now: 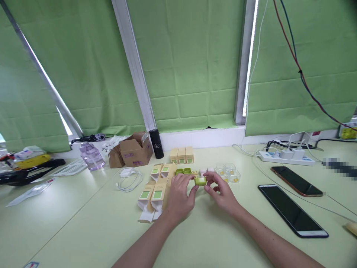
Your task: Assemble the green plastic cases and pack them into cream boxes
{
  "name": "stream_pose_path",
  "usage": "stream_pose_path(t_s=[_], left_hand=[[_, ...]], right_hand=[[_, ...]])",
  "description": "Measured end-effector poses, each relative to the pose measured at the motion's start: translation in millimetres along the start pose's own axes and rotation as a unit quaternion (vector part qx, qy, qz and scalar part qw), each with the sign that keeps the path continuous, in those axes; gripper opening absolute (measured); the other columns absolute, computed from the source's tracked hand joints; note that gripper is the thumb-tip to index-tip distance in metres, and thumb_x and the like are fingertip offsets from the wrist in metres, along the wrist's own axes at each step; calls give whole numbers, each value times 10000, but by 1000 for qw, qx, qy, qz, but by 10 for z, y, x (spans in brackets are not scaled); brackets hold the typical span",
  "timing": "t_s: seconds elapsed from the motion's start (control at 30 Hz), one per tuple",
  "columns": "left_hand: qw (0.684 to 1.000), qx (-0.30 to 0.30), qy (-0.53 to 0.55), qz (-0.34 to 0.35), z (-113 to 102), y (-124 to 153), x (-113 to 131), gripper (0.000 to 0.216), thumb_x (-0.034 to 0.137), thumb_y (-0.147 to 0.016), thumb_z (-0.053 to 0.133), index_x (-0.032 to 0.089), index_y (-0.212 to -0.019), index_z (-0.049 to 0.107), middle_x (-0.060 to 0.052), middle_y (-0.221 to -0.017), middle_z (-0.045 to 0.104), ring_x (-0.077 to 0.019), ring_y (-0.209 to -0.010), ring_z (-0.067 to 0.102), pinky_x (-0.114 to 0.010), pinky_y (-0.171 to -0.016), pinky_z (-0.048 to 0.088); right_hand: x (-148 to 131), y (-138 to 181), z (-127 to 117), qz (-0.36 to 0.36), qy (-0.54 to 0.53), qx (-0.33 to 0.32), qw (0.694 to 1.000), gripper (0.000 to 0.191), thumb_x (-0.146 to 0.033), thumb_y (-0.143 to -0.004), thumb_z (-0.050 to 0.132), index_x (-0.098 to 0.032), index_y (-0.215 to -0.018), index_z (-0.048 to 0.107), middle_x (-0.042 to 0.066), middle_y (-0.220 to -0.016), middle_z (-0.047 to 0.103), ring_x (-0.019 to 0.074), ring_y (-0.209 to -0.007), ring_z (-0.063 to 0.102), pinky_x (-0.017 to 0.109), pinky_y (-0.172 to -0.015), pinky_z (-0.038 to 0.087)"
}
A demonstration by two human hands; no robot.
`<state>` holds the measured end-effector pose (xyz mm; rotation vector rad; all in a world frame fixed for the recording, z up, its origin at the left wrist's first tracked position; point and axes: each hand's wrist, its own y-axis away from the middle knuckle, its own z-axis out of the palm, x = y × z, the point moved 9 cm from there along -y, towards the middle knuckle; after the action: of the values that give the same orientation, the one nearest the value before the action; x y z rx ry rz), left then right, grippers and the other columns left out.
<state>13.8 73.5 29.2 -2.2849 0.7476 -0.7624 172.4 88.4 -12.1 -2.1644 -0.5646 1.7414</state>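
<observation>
Between my hands is a small green case [200,181] with a white top. The fingertips of my left hand [180,191] grip its left side. On its right side, the thumb and fingers of my right hand [221,191] are closed on it. Just behind are more small green cases [183,171] and some small pale pink-white pieces [210,170], partly hidden by my fingers. Clear round cups [230,172] with yellow bits inside stand behind my right hand. Beside my left hand lie several kraft paper boxes [145,195] with green squares, the nearer ones with flaps unfolded.
Upright kraft boxes [182,155] stand at the back, near a black bottle [156,144] and a cardboard carton [136,150]. A white cable with charger [128,178] and a purple bottle [92,157] are left. Right are two phones [292,210] and a power strip [287,158].
</observation>
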Motion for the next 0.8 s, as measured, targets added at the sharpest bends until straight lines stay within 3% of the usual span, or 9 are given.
stream_pose_path(t_s=[0.43,0.63,0.8], left_hand=[[996,-8,53,-68,22,-22,-100,216,369,-991,556,204,-924,679,-70,-924,721,-246,-908,641,-421,-853,496],[994,-24,53,-89,49,-6,-139,243,372,-996,547,204,-871,672,-55,-871,714,-236,-874,639,-406,-840,478],[995,-35,38,-87,85,6,-134,307,395,-1013,517,207,-819,665,-40,-812,709,-224,-820,630,-394,-807,462]], right_hand=[[94,-22,16,20,18,0,1000,342,-235,-814,646,-244,-1155,630,56,-1050,681,207,-895,625,287,-635,513],[73,-10,21,22,15,1,1000,484,-220,-815,645,-275,-1292,592,56,-1124,665,205,-933,613,300,-670,523],[82,-12,40,19,14,-5,1000,428,-241,-829,657,-278,-1255,635,63,-1182,673,218,-976,621,326,-717,551]])
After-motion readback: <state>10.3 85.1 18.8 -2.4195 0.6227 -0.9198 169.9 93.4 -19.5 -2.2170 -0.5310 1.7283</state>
